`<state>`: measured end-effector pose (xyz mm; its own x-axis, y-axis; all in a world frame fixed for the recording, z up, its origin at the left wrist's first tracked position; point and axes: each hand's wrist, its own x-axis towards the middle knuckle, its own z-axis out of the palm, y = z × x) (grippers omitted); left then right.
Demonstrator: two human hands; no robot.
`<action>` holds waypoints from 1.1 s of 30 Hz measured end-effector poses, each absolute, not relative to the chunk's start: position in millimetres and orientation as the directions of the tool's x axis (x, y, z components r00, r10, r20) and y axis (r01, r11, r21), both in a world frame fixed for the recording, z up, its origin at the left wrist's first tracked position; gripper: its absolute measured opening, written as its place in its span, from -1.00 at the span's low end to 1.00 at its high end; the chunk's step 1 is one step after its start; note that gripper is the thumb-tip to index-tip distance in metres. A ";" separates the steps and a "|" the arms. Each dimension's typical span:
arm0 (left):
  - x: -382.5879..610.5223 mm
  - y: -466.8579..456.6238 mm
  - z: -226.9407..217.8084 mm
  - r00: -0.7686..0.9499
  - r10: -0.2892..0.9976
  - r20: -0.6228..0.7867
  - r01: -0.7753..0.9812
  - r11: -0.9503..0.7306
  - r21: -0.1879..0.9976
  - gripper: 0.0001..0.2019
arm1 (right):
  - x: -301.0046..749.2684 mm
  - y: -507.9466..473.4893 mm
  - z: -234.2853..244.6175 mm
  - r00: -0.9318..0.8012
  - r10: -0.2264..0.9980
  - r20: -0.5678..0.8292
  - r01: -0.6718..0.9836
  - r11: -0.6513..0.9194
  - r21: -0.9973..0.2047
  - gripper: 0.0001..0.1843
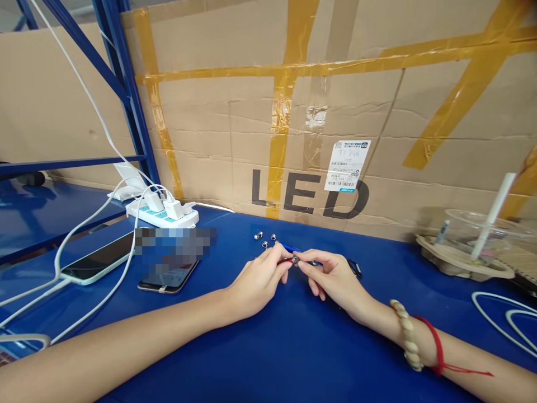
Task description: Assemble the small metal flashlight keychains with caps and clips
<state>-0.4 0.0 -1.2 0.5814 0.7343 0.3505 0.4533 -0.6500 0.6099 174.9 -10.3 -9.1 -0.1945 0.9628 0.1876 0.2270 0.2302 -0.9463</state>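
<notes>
My left hand [260, 280] and my right hand [331, 277] meet over the blue table [293, 347], fingertips pinched together. Between them is a small silver metal piece [296, 259] on a thin red stick that my left fingers hold. My right fingers pinch the metal piece from the other side. A blue pen-like tool [290, 247] lies just behind the hands. Several small silver metal pieces [265, 239] lie loose on the table beyond my left hand. A small dark object [356, 268] shows behind my right hand.
A large taped cardboard box marked LED [319, 123] stands behind. Two phones [100, 258] [168, 278] on white cables and a power strip [163, 214] lie at left, by a blue rack post [126, 89]. A clear cup with straw [482, 238] sits right, with white cable loops [503, 319].
</notes>
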 end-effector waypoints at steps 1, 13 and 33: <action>-0.3 0.4 -1.7 0.582 0.733 0.353 0.448 -0.651 0.613 -0.85 | 174.5 -10.5 -8.7 -0.194 0.963 0.188 0.220 0.230 -0.948 -0.57; 0.0 2.6 -4.4 0.590 0.721 0.363 0.430 -0.661 0.615 -0.88 | 174.5 -10.4 -7.8 -0.208 0.953 0.218 0.164 0.254 -0.953 -0.63; 0.0 -1.7 -0.7 0.596 0.727 0.339 0.472 -0.660 0.585 -0.83 | 172.6 -14.7 -3.9 -0.214 0.955 0.203 0.182 0.243 -0.953 -0.69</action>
